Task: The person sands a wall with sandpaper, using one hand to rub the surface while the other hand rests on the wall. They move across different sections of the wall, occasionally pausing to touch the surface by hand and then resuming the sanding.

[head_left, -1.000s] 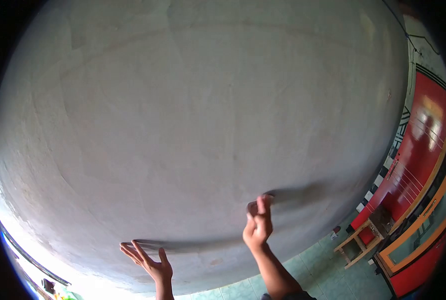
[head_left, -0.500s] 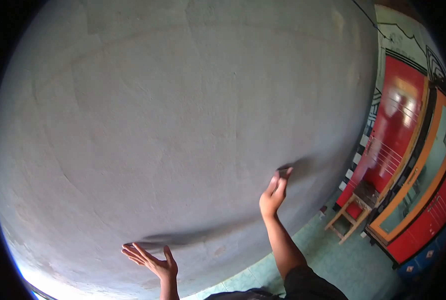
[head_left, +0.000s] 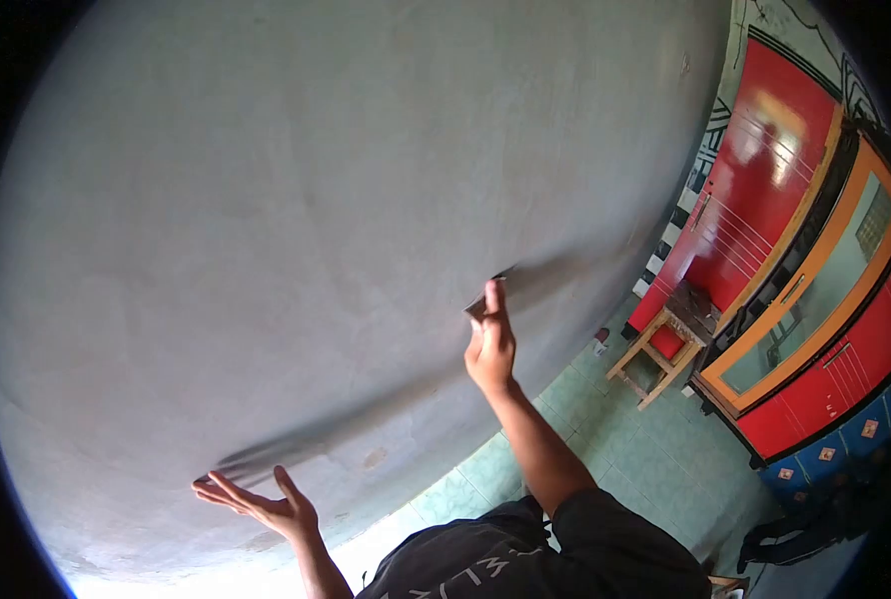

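Note:
A broad grey plastered wall [head_left: 296, 220] fills most of the view. My right hand [head_left: 491, 349] grips a small dark piece of sandpaper [head_left: 476, 305] and holds it against the wall, its edges showing on both sides of the fingers. Lower down on the left, my left hand [head_left: 288, 514] is open, the thumb spread from the stretched fingers. Its fingertips are right at the wall, and it holds nothing.
To the right stand a red door [head_left: 755, 170], a wooden stool [head_left: 665, 339] and a red and orange cabinet with a glass front [head_left: 805, 309]. Pale green tiles [head_left: 605, 439] cover the floor. A dark bundle [head_left: 805, 534] lies at the lower right.
My right hand has shifted left and up in view with the sandpaper; my left hand has shifted left. The view has tilted, so more of the floor and my shirt shows.

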`<state>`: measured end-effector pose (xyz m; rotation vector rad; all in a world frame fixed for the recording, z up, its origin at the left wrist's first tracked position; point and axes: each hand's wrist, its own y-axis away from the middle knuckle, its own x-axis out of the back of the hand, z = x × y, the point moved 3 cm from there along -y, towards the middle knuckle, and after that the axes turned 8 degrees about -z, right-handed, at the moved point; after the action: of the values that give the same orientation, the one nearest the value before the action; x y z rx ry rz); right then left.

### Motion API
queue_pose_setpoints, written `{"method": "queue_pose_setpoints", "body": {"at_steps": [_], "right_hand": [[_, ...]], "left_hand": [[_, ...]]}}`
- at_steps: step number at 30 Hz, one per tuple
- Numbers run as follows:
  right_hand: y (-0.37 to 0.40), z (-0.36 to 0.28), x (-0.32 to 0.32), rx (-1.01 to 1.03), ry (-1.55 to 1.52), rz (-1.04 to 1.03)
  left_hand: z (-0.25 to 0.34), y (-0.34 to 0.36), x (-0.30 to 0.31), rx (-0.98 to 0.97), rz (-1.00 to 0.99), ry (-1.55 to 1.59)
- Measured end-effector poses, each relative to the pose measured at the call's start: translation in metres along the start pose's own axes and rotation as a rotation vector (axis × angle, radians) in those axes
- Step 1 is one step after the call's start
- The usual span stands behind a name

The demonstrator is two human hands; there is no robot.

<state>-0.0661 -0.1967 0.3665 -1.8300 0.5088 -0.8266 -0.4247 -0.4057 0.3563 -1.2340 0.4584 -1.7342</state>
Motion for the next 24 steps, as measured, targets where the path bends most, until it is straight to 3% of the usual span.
{"method": "queue_pose_setpoints", "body": {"at_steps": [2, 5, 7, 8, 11, 15, 20, 23, 24], "right_hand": [[-0.018, 0.042, 0.013, -0.052, -0.022, 0.051], [-0.066, 0.093, 0.047, -0.424, -0.123, 0.188], [-0.082, 0.128, 0.061, -0.489, -0.26, 0.178], [-0.099, 0.118, 0.072, -0.316, -0.159, 0.168], [-0.115, 0.107, 0.085, 0.219, -0.23, -0.088], [-0.128, 0.194, 0.091, 0.066, -0.113, 0.023], [-0.167, 0.318, 0.113, -0.594, -0.342, 0.325], [-0.179, 0.306, 0.123, -0.569, -0.419, 0.26], [-0.187, 0.278, 0.128, -0.365, -0.383, 0.225]], "left_hand": [[0.017, -0.001, -0.001, 0.06, 0.03, 0.016], [0.057, -0.004, -0.012, 0.054, 0.073, -0.042], [0.097, 0.0, -0.025, 0.057, 0.069, -0.031], [0.116, 0.003, -0.03, 0.039, 0.036, -0.025], [0.183, -0.002, -0.054, 0.003, -0.023, 0.008], [0.246, 0.012, -0.075, 0.001, -0.092, 0.003], [0.285, 0.014, -0.089, 0.075, -0.096, -0.033], [0.295, 0.016, -0.099, 0.126, -0.059, -0.023], [0.3, 0.015, -0.101, 0.144, -0.059, -0.024]]}}
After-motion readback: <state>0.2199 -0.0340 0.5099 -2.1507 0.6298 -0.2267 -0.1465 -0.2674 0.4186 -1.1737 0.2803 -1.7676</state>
